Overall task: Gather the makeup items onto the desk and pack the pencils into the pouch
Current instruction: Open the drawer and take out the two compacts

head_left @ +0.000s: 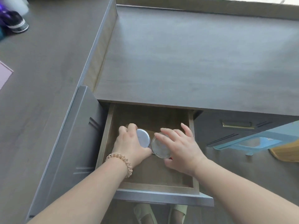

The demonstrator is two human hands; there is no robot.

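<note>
A wooden drawer (191, 126) stands pulled out below the grey desk top (194, 59). Inside it are two round makeup jars side by side. My left hand (129, 143) is wrapped around the jar with the silver lid (143, 137). My right hand (179, 147) grips the jar with the clear lid (159, 147), thumb below it and fingers spread over its far side. A small red thing shows just under my right thumb; I cannot tell what it is. No pencils or pouch are in view.
A grey cabinet door (71, 139) hangs open to the left of the drawer. A closed drawer with a brass handle (237, 124) is at the right. A light blue stool (252, 139) stands on the floor at right. Shoes (16, 23) lie at top left.
</note>
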